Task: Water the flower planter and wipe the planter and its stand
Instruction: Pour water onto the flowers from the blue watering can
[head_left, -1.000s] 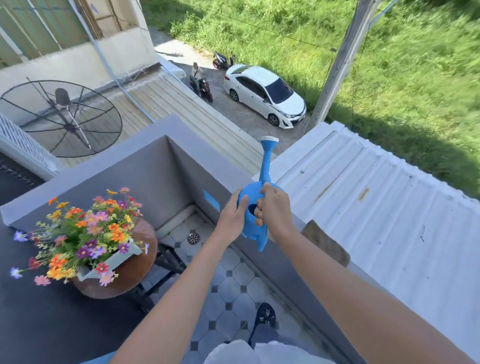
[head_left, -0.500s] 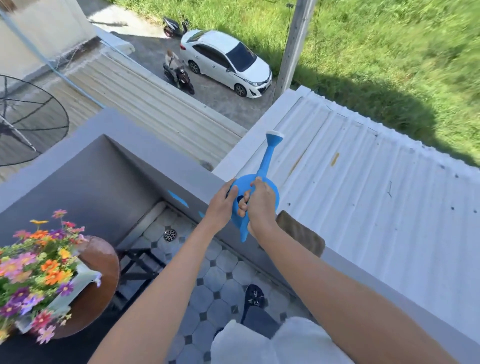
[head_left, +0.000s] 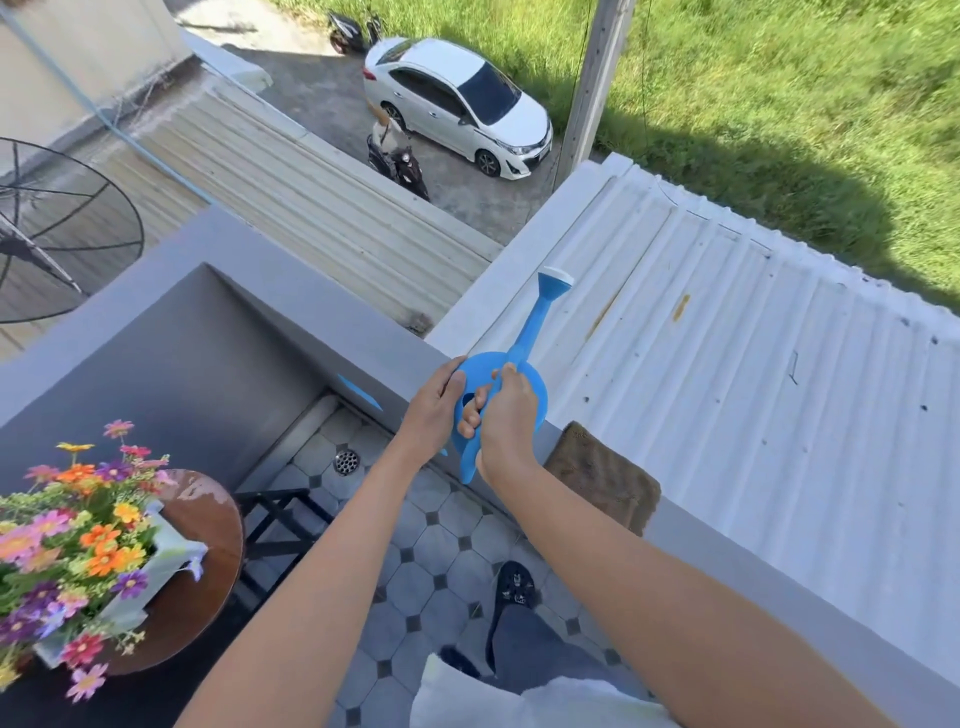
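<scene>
A blue watering can (head_left: 524, 345) with a long spout and white rose sits on the grey balcony ledge (head_left: 727, 545), spout pointing away from me. My right hand (head_left: 501, 423) grips its handle, and my left hand (head_left: 434, 410) presses against its left side. A brown cloth (head_left: 605, 475) lies on the ledge just right of the can. At the lower left a white planter (head_left: 171, 551) full of orange, pink and purple flowers (head_left: 78, 535) stands on a round brown stand (head_left: 208, 525) with dark legs.
Grey tiled balcony floor (head_left: 436, 545) with a round drain (head_left: 347, 460) lies below. A corrugated white roof (head_left: 753, 364) is beyond the ledge. My shoe (head_left: 514, 584) is near the wall. A car, motorbikes and a pole are far below.
The view has swung right and down, so the planter slid to the lower left. Both hands stay on the watering can on the ledge, my right hand's grip shifting on the handle.
</scene>
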